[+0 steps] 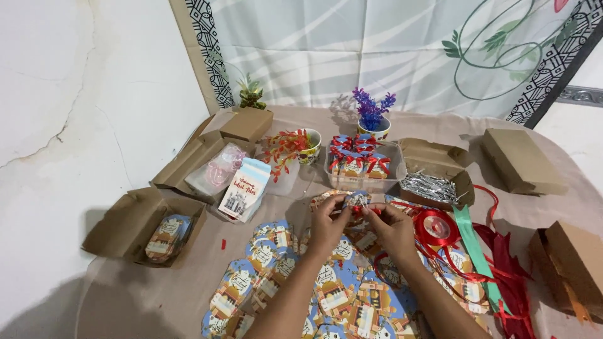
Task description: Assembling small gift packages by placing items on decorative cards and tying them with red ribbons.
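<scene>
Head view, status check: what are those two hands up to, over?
Left hand and right hand both pinching a small blue gift box. Red ribbon at its top. Flat printed cutouts below; nothing blocking.

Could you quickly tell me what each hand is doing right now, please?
Left hand: shut on the small blue gift box.
Right hand: pinching the red ribbon at the box.

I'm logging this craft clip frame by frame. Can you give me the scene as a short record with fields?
left hand: holds small blue gift box
right hand: at the box's red ribbon, fingers pinching
red ribbon spool: right of the hands
clear tub: finished ribboned boxes, behind the hands
flat printed cutouts: spread under the arms
table: cloth-covered
</scene>
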